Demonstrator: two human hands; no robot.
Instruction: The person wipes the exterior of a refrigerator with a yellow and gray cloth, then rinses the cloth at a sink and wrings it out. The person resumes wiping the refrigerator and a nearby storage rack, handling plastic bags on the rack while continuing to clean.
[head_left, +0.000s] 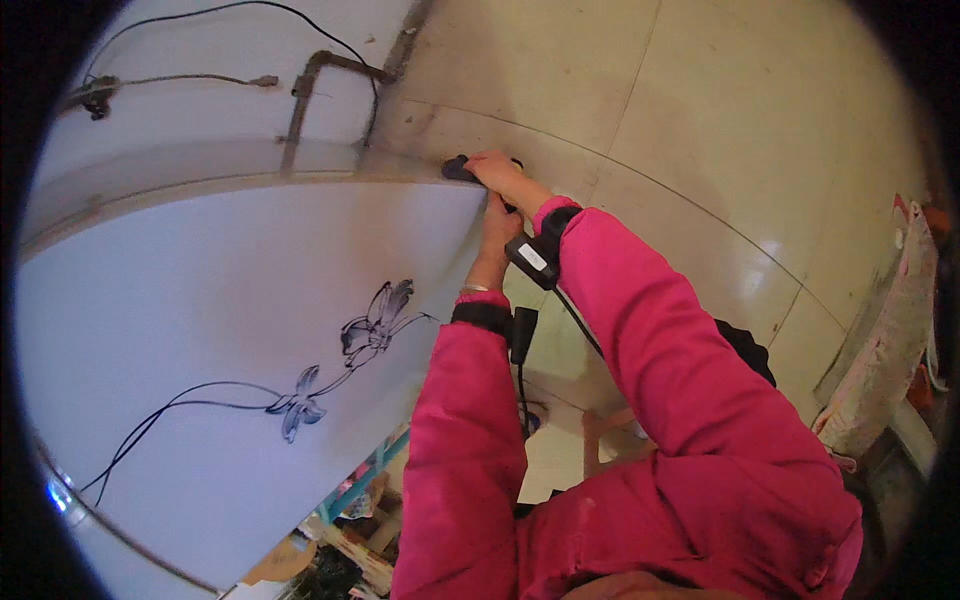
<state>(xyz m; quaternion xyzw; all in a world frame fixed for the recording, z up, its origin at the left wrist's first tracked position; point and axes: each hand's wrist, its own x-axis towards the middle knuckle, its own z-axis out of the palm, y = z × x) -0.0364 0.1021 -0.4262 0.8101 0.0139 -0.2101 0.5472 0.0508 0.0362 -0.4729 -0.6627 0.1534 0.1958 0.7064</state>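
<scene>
Both my hands are close together at the far right corner of a white panel with a dark floral print (247, 315), perhaps the door or side of a cabinet or fridge. My right hand (495, 171) rests over a dark object (455, 169) at the panel's edge; what that object is, I cannot tell. My left hand (501, 225) lies just below it, against the corner, its fingers partly hidden by the right hand and wrist. Something black shows between the two hands. Each wrist bears a black strap with a small black device and cable.
A dark metal frame (298, 112) and loose black cables (225, 6) are at the wall, upper left. Pale floor tiles (675, 135) spread out ahead and right. A pale fabric-like bundle (874, 360) is at the right. Mixed items and a teal bar (367, 476) lie below the panel.
</scene>
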